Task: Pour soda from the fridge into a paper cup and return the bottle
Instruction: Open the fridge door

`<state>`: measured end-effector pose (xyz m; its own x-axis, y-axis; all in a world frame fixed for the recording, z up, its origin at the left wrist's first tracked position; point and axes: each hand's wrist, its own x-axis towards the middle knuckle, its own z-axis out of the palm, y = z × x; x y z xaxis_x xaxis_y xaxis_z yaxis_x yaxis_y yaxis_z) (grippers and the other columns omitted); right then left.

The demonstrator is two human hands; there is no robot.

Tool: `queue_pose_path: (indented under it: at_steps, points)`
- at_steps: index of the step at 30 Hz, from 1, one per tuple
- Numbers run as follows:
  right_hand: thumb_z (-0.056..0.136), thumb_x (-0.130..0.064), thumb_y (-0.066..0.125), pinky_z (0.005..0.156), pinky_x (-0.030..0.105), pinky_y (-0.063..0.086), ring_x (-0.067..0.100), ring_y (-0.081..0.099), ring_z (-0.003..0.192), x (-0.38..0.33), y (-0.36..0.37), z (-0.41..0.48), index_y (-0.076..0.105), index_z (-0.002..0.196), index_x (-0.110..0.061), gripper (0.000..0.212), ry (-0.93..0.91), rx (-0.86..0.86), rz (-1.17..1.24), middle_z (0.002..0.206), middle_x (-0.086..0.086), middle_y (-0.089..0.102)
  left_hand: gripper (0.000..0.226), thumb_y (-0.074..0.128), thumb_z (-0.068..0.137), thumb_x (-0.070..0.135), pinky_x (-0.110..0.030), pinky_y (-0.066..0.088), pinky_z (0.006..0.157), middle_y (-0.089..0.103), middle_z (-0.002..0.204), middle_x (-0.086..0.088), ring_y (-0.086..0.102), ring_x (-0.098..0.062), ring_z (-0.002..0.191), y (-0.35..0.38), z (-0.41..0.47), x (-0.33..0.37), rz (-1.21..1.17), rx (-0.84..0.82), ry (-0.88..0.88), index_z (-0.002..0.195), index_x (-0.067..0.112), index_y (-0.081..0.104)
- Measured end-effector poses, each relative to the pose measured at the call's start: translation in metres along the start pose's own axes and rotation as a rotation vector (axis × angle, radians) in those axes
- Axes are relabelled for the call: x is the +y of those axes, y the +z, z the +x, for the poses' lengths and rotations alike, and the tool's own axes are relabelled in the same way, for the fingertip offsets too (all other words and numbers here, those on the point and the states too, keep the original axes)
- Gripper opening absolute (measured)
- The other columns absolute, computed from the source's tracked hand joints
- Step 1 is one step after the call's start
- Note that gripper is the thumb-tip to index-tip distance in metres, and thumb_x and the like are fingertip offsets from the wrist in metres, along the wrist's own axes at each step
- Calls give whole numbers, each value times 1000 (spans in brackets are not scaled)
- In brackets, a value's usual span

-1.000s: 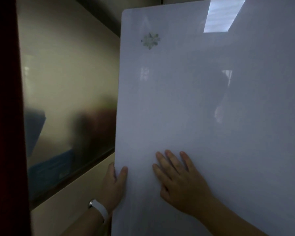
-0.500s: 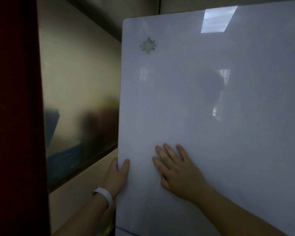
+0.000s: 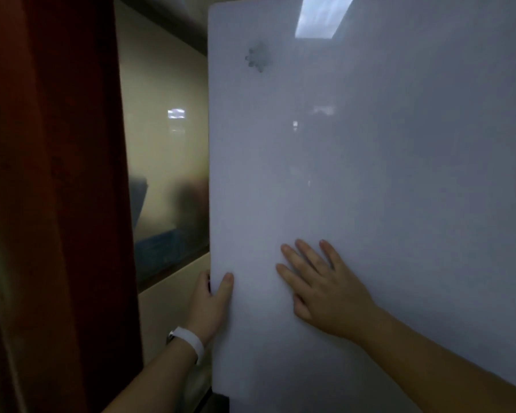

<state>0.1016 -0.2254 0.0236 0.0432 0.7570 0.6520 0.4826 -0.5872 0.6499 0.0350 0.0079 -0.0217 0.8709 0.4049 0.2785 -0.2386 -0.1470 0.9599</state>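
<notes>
A glossy white fridge door fills the right two thirds of the view, with a small snowflake mark near its top left corner. My left hand, with a white band on the wrist, grips the door's left edge, thumb on the front face and fingers hidden behind it. My right hand lies flat on the door front with its fingers spread. No soda bottle or paper cup is in view.
A dark red panel stands close on the left. Between it and the door is a cream wall with a frosted window showing blurred shapes behind. The scene is dim.
The view has shifted so the red panel covers more of the left side. Both hands keep their places on the door: left on the edge, right flat on the front.
</notes>
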Motion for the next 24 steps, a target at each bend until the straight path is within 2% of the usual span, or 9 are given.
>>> queue_pose_path:
  at_steps: [3,7,9,11,12,15,18,21,24]
  points:
    - [82,-32,56,115,56,23,34,40,139,-4,-14,-5,61,131,-15,52,-30,55,7,149,15,44,33,58,91,40,-21,49,67,64,111,6,63,-8,94,-6,-27,6,-34,60,30,118,25,50]
    - [82,-32,56,113,58,25,36,40,138,-11,-37,-11,61,130,-14,51,-30,53,21,148,16,46,25,63,85,43,-22,49,68,68,104,10,67,-10,91,-25,-54,16,-24,11,33,106,31,57]
    - [81,-31,57,112,61,26,38,38,138,-18,-48,-14,61,129,-13,51,-23,17,25,147,18,47,33,67,81,46,-21,51,69,70,104,7,69,-13,92,-34,-62,21,-40,-29,58,107,27,60]
    - [79,-29,58,111,63,27,40,36,138,-26,-59,-15,60,128,-12,52,5,-27,18,147,20,46,38,69,82,48,-18,53,71,69,109,3,69,-6,93,-42,-64,26,-64,-87,76,111,26,59]
    - [77,-28,59,111,63,27,40,35,139,-30,-65,-15,60,128,-12,53,28,-51,25,147,21,45,42,64,84,51,-19,53,76,68,114,2,68,-4,96,-45,-65,30,-86,-116,85,116,25,58]
    - [73,-27,60,110,61,30,41,35,138,-45,-84,-14,52,134,-13,64,108,-111,77,148,22,43,56,44,89,65,-39,47,96,67,123,1,63,-16,113,-50,-70,39,-147,-227,27,129,27,56]
    - [70,-30,64,109,58,35,38,40,137,-63,-104,-10,42,141,-16,76,125,-204,126,151,20,39,48,31,95,60,-45,46,97,71,116,2,65,-20,109,-52,-81,45,-155,-230,-18,121,34,62]
    - [67,-34,68,108,56,38,36,40,137,-85,-122,-7,41,144,-20,83,174,-330,150,154,18,36,56,28,93,66,-51,41,103,70,117,-2,61,-27,114,-61,-95,46,-181,-235,-93,122,34,64]
    - [64,-35,69,105,54,41,36,40,136,-111,-141,-3,45,142,-20,84,318,-434,191,152,18,39,48,32,96,59,-44,46,94,71,115,3,63,-21,111,-68,-113,51,-203,-245,-116,121,32,64]
